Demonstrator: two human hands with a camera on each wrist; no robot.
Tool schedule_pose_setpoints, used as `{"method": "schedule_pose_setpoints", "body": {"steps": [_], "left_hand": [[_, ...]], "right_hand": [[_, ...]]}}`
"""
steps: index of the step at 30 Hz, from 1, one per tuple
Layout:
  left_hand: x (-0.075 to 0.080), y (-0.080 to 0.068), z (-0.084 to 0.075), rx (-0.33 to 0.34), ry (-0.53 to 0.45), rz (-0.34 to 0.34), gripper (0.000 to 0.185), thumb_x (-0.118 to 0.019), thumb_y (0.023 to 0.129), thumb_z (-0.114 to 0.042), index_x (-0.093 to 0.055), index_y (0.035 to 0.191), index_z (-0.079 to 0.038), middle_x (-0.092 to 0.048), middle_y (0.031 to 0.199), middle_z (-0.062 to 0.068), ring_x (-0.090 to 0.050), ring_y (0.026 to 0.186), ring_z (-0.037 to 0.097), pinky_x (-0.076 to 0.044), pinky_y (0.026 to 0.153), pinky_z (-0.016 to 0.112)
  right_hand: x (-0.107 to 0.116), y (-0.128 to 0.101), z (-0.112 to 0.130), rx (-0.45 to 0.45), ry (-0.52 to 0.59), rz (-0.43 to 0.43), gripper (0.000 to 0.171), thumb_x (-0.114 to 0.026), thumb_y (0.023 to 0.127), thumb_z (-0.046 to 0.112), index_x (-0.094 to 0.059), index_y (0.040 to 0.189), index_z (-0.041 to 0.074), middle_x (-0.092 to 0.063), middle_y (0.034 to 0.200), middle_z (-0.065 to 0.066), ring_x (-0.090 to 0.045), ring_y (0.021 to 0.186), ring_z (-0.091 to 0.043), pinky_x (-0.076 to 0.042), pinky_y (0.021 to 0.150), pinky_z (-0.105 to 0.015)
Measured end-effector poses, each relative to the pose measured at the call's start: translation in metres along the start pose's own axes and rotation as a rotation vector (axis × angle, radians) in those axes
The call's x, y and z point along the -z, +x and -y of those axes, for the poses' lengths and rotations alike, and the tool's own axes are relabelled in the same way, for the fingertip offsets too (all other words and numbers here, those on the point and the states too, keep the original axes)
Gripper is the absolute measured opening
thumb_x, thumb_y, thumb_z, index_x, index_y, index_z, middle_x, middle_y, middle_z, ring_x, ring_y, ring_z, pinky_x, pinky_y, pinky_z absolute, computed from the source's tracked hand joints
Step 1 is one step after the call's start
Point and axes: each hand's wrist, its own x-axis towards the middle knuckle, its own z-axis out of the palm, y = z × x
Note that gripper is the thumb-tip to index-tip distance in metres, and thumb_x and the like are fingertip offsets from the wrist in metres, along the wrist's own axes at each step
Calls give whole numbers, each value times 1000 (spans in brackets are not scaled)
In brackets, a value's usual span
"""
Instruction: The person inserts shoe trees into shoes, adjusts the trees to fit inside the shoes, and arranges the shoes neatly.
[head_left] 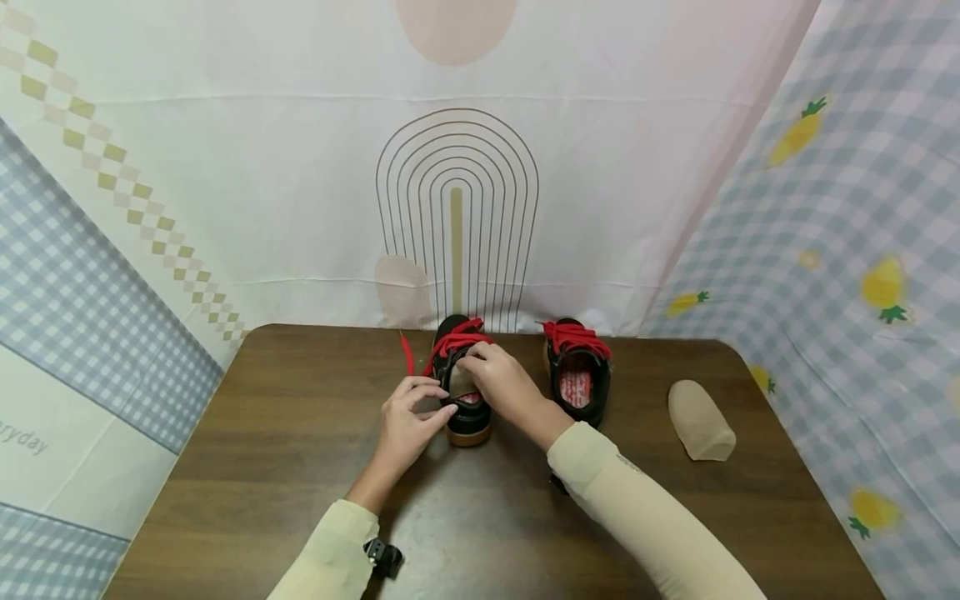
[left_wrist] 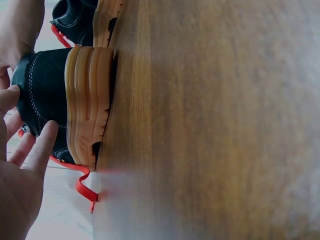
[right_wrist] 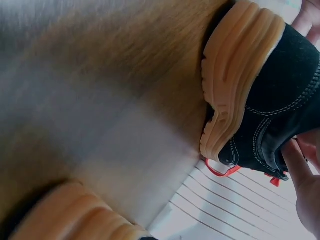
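Note:
A black lace-up shoe (head_left: 468, 421) with red laces and a gum-coloured sole stands on the table, heel towards me. A beige, round-ended shoe insert (head_left: 462, 379) lies partly inside its opening. At the collar's left edge, my left hand (head_left: 405, 421) pinches the rim between thumb and finger; in the left wrist view another finger rests along the black side (left_wrist: 50, 95). My right hand (head_left: 506, 379) reaches over from the right and grips the front of the opening near the tongue. Its fingertips partly hide the insert, and their contact with it is unclear.
Right of it stands the matching shoe (head_left: 577, 387), its patterned red-and-white insole showing. Another beige insert (head_left: 701, 421) lies on the wooden table (head_left: 300, 467) farther right. A loose red lace end (head_left: 407, 354) trails left of the first shoe. A printed cloth (head_left: 300, 208) hangs behind the table.

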Motion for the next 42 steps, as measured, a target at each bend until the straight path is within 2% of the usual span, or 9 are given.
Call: {"method": "schedule_pose_setpoints", "body": {"steps": [5, 11, 15, 23, 30, 33, 39, 42], "left_hand": [[1, 1, 0, 24, 6, 2, 15, -86, 85, -12, -77, 96, -5, -67, 118, 12, -69, 109, 30, -64, 75, 30], [0, 1, 1, 24, 10, -3, 17, -86, 85, -12, -77, 96, -3, -67, 117, 12, -70, 109, 30, -65, 75, 34], [-1, 1, 1, 6, 11, -11, 16, -87, 84, -11, -77, 95, -4, -67, 116, 12, -70, 108, 30, -64, 74, 32], [0, 1, 2, 2, 17, -11, 14, -86, 85, -11, -77, 94, -8, -67, 117, 13, -70, 108, 30, -64, 74, 27], [-1, 1, 1, -4, 25, -16, 15, -87, 84, -11, -77, 94, -6, -68, 117, 14, -70, 109, 30, -64, 73, 26], [-1, 1, 2, -13, 21, -20, 16, -87, 83, -11, -78, 95, -5, -68, 116, 15, -70, 108, 31, -63, 73, 26], [-2, 2, 3, -17, 20, -13, 17, -88, 83, -12, -77, 95, -5, -68, 117, 14, -70, 109, 31, -63, 73, 25], [-1, 1, 3, -11, 19, -10, 16, -87, 84, -11, -77, 95, -5, -67, 117, 14, -70, 109, 31, -63, 73, 25]], "right_hand": [[7, -6, 0, -4, 75, 14, 21, -71, 96, 2, -77, 115, 9, -70, 118, -7, -69, 109, -21, -61, 88, -32], [15, -13, 1, 29, 48, 56, 28, -68, 95, -3, -74, 121, 7, -70, 125, -9, -70, 115, -23, -61, 92, -33], [17, -13, 3, 42, 14, 70, 31, -68, 95, -4, -73, 124, 5, -70, 127, -11, -70, 116, -25, -61, 93, -34], [14, -14, 2, 64, -99, 128, 41, -69, 93, -7, -68, 133, 6, -68, 134, -10, -74, 109, -24, -63, 83, -31], [14, -13, 1, 44, -90, 154, 41, -68, 95, -7, -67, 134, 5, -67, 137, -11, -74, 107, -24, -64, 80, -31], [17, -10, 2, 12, -56, 193, 40, -65, 97, -6, -67, 135, 5, -66, 139, -13, -74, 109, -27, -64, 82, -33], [29, -6, 1, -118, 158, 311, 42, -62, 103, 7, -59, 145, 6, -62, 145, -13, -67, 124, -29, -58, 99, -43], [33, -7, -2, -137, 229, 367, 45, -59, 106, 16, -53, 150, 7, -57, 151, -12, -61, 132, -28, -53, 107, -46]]}}
